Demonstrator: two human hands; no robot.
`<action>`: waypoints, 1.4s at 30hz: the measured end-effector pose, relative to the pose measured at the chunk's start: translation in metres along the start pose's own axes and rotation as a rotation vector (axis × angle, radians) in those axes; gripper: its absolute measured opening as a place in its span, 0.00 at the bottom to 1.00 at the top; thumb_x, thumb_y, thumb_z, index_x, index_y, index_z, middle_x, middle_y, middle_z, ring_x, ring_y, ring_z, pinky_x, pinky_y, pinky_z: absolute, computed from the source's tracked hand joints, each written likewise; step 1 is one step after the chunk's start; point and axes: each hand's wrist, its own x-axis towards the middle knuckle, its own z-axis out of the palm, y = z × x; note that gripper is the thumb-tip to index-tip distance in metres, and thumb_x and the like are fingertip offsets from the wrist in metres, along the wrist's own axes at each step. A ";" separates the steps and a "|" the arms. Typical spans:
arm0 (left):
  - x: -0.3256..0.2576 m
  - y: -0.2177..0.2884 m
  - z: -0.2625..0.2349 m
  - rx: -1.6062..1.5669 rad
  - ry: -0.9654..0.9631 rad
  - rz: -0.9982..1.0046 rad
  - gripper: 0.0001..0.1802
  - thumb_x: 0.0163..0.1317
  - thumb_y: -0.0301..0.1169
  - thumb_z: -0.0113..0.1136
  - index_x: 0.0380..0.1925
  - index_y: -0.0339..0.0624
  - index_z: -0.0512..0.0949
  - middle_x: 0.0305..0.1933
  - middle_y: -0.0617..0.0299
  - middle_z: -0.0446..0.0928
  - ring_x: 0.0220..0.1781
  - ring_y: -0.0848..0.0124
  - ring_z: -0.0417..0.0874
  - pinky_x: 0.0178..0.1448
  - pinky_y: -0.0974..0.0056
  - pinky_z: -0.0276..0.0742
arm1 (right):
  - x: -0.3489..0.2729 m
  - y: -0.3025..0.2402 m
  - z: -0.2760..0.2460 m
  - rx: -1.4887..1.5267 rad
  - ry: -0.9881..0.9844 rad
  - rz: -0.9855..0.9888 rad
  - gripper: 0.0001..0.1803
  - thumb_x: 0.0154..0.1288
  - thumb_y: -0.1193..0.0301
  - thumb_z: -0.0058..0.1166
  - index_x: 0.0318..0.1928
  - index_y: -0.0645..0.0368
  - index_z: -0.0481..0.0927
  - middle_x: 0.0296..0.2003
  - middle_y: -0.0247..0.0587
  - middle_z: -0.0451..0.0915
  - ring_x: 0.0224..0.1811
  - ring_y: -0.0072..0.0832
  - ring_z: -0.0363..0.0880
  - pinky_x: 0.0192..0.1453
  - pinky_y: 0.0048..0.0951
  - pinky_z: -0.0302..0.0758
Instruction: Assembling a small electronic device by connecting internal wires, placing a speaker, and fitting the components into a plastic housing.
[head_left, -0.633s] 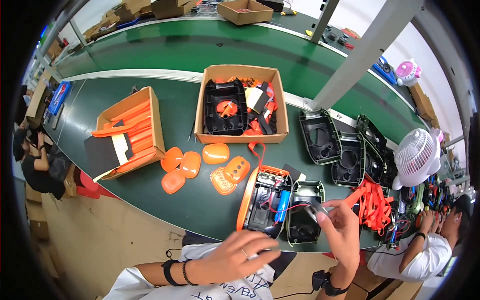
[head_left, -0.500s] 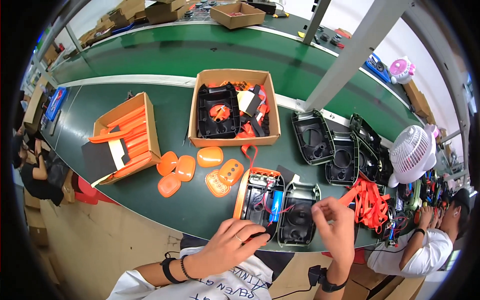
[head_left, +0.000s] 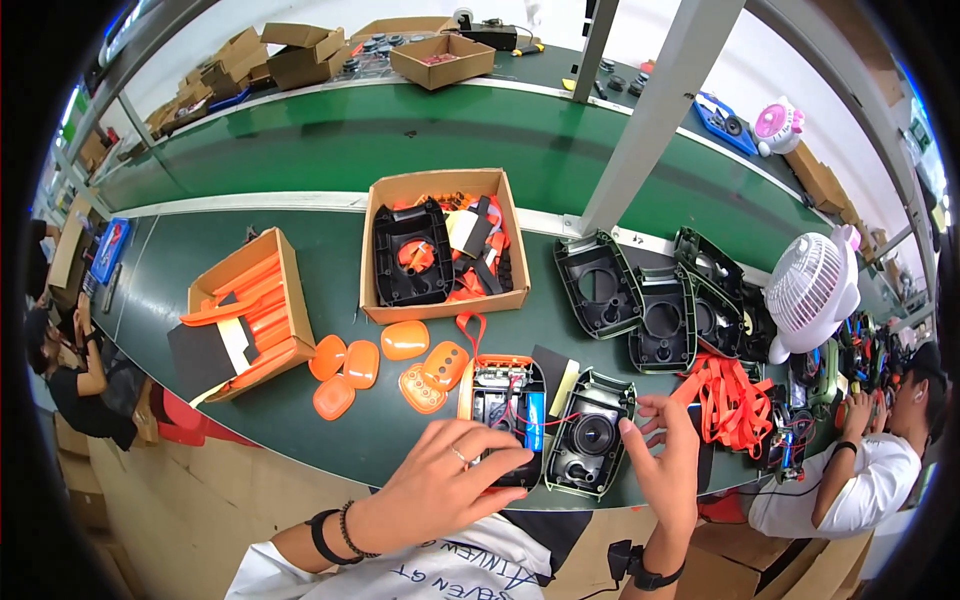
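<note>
An orange-rimmed black housing half [head_left: 510, 405] lies near the bench's front edge, with a circuit board at its top and a blue battery cell [head_left: 535, 420] along its right side. My left hand [head_left: 450, 465] grips its near end, thumb at the edge and fingers over the inside, partly covering it. Beside it, slightly tilted, lies a black housing half with a green rim [head_left: 575, 463], a round speaker [head_left: 592, 435] inside it. Thin red wires run between the halves. My right hand [head_left: 668, 455] hovers at that half's right edge, fingers loosely bent and apart, holding nothing.
Orange covers [head_left: 405, 340] lie left of centre, by a carton of orange parts [head_left: 300, 325]. Another carton [head_left: 445, 312] holds mixed parts. Black housings [head_left: 665, 335], orange straps [head_left: 728, 405] and a white fan [head_left: 812, 290] stand right. A co-worker [head_left: 880, 470] sits far right.
The green-rimmed half has turned slightly clockwise, and its speaker shows more plainly. My left hand's thumb and fingers have spread a little. The whole view has shifted slightly.
</note>
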 end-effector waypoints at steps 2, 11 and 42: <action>0.010 0.000 -0.005 -0.061 -0.029 -0.011 0.19 0.61 0.35 0.75 0.50 0.44 0.84 0.52 0.64 0.79 0.52 0.61 0.79 0.59 0.54 0.74 | -0.011 0.009 0.000 0.003 0.025 0.031 0.18 0.62 0.73 0.70 0.52 0.60 0.82 0.44 0.43 0.79 0.39 0.31 0.79 0.39 0.31 0.75; 0.008 -0.002 0.016 -0.024 -0.003 0.000 0.18 0.59 0.31 0.75 0.49 0.44 0.85 0.53 0.63 0.80 0.56 0.60 0.80 0.60 0.54 0.75 | -0.009 0.005 0.000 -0.076 -0.045 -0.105 0.24 0.51 0.69 0.78 0.50 0.59 0.88 0.49 0.43 0.75 0.49 0.39 0.76 0.57 0.38 0.75; -0.056 -0.017 0.024 -0.215 0.135 -0.005 0.29 0.72 0.39 0.64 0.68 0.41 0.71 0.71 0.52 0.68 0.75 0.51 0.68 0.78 0.47 0.65 | -0.003 -0.025 -0.004 -0.085 -0.146 -0.222 0.29 0.49 0.71 0.80 0.51 0.63 0.80 0.45 0.48 0.84 0.46 0.40 0.84 0.55 0.37 0.79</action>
